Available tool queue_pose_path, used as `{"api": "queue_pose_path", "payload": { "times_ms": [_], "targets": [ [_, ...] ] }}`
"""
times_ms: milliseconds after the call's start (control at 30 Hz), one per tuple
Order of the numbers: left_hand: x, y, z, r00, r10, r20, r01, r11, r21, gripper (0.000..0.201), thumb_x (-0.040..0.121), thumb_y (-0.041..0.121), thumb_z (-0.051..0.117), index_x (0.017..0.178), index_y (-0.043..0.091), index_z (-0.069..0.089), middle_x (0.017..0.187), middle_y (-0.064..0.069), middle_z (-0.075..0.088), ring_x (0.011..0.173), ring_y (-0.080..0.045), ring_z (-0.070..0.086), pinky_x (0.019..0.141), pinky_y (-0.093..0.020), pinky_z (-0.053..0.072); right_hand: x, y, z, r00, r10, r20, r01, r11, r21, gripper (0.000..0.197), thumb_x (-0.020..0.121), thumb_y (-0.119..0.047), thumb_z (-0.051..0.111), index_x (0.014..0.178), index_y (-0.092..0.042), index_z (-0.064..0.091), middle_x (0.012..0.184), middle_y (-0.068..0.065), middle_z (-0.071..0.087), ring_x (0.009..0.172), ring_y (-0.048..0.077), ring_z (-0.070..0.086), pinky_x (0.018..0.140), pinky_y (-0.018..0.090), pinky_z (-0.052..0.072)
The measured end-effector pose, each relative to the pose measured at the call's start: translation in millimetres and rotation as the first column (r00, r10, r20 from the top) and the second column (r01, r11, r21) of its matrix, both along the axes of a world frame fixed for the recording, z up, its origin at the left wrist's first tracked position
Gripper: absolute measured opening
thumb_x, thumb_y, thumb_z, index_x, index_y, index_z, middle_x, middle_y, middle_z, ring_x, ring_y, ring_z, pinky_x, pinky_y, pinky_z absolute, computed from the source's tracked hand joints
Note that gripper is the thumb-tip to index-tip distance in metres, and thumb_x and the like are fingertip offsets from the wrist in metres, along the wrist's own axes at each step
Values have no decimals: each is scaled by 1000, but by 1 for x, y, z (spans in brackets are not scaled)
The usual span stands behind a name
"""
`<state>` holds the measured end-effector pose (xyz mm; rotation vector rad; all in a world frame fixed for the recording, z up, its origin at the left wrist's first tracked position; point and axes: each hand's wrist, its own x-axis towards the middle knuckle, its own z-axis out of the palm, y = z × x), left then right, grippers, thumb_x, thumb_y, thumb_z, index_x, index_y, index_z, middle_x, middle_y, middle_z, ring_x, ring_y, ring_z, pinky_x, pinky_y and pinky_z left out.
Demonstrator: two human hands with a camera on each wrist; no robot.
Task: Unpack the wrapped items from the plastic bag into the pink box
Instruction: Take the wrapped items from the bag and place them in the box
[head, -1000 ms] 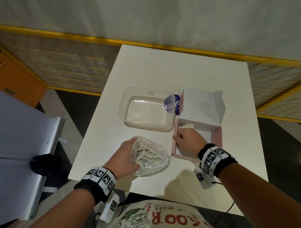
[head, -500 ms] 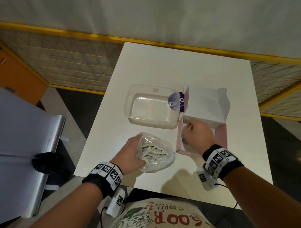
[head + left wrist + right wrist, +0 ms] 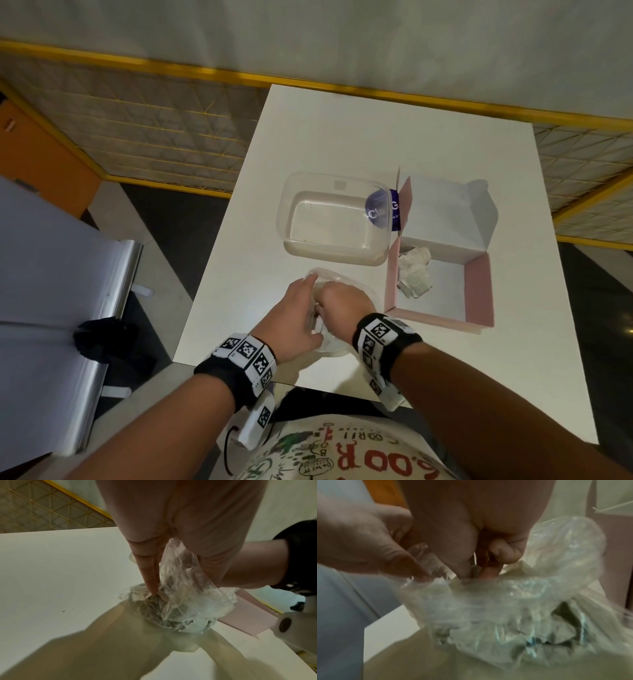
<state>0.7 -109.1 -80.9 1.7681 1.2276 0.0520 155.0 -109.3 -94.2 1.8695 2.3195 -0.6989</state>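
Observation:
A clear plastic bag of crumpled paper-wrapped items lies near the front edge of the white table. My left hand pinches the bag's mouth between straight fingers and thumb. My right hand reaches into the opening. Its bent fingers dip behind the plastic film, so their tips are hidden. To the right stands the open pink box, with wrapped items lying in its near-left part.
A clear plastic tub stands just behind the bag, touching the box's left wall. The box's white lid stands raised at the back. The table's front edge runs close under my wrists. A grey metal-edged surface lies to the left.
My right hand has left the pink box, where a wrapped item now lies, and swung left into the bag's mouth. My left hand has stayed at the bag.

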Motion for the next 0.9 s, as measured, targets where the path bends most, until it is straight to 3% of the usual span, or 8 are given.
{"api": "queue_pose_path", "payload": {
  "times_ms": [133,233,333,400,500,667,733,900],
  "targets": [
    [-5,0,0,1000,6,5,-6,1000,3,111,77,23,76,159,26,1,160,0,18,134,-17,44,104,-23,36,4,0,17,982,-103,-160,93,993,-69,16,86,-11,55,78,-24,57,76,-2,59,72,21,56,63,30,41],
    [-9,0,-2,1000,10,19,-10,1000,-1,113,75,25,78,158,26,2,158,1,21,136,-17,42,108,-26,36,11,-4,38,934,-193,-301,183,981,-61,13,89,-15,55,87,-20,67,79,-1,67,76,20,62,70,33,49],
    [-11,2,-4,1000,12,29,-12,1000,1,114,73,27,79,158,26,3,158,2,22,139,-16,38,111,-26,34,22,-7,62,839,-290,-461,280,956,-93,10,90,-18,61,89,-21,71,75,-7,68,65,5,59,66,28,48],
    [-13,3,-5,999,19,35,-19,1000,-11,114,72,28,80,159,27,5,156,2,23,140,-15,36,111,-25,32,29,-7,81,732,-367,-574,352,925,-142,7,89,-18,66,85,-20,71,73,-6,69,58,0,57,61,24,46],
    [-13,4,-7,999,23,41,-23,1000,-6,114,68,33,80,156,34,9,151,4,30,138,-15,39,113,-33,37,44,-8,113,479,-488,-730,432,855,-288,3,89,-13,72,86,-14,74,76,1,70,59,8,57,53,25,49],
    [-12,5,-6,1000,8,23,-8,1000,-7,112,74,29,80,158,30,6,155,2,27,139,-16,36,109,-24,30,79,-6,153,177,-520,-836,469,791,-393,10,86,-8,73,96,-7,74,69,0,63,57,13,48,49,24,40],
    [-12,5,-5,1000,9,25,-9,1000,-11,112,76,26,81,158,29,5,156,1,26,141,-16,34,107,-21,27,98,-7,164,175,-492,-853,517,783,-346,10,86,-4,70,96,-3,72,64,1,61,54,14,48,49,23,39],
    [-9,4,-5,1000,14,15,-14,1000,-1,113,76,24,82,159,27,5,157,-1,26,142,-15,33,107,-19,25,147,-14,161,375,-515,-771,642,744,-185,4,88,-6,72,90,-8,74,68,2,65,58,12,52,55,25,40]
  ]
}}
